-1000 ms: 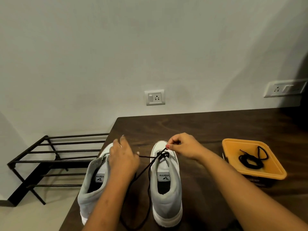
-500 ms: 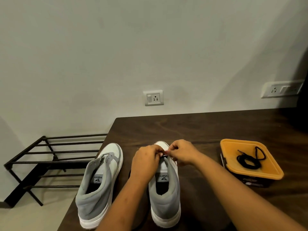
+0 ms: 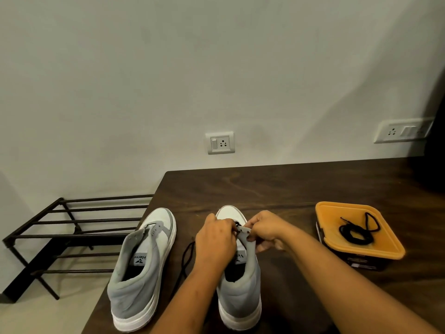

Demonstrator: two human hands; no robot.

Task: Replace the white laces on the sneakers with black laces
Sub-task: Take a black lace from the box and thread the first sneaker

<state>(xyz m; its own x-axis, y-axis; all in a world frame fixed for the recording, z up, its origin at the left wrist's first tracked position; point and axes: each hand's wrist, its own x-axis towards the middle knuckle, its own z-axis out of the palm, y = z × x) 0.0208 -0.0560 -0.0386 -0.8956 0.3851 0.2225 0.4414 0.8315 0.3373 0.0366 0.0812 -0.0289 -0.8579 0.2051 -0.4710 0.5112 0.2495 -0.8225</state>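
Two grey-and-white high-top sneakers stand heel-towards-me on the dark wooden table (image 3: 277,189). The left sneaker (image 3: 142,268) has no lace in it. Over the right sneaker (image 3: 240,292) both hands meet at the eyelets near the toe. My left hand (image 3: 215,239) has its fingers curled at the black lace (image 3: 186,256), whose loose end trails down between the shoes. My right hand (image 3: 265,231) pinches the grey eyelet flap of that sneaker. What the fingertips hold exactly is partly hidden. A second black lace (image 3: 358,231) lies coiled on an orange lid.
The orange lid sits on a dark box (image 3: 361,239) at the right of the table. A black metal rack (image 3: 72,232) stands on the floor left of the table's edge. Two wall sockets (image 3: 220,142) are behind the table.
My left hand came from beside the left sneaker to the right sneaker's eyelets, slackening the lace that was stretched between the hands. Both hands now work close together on the flap.
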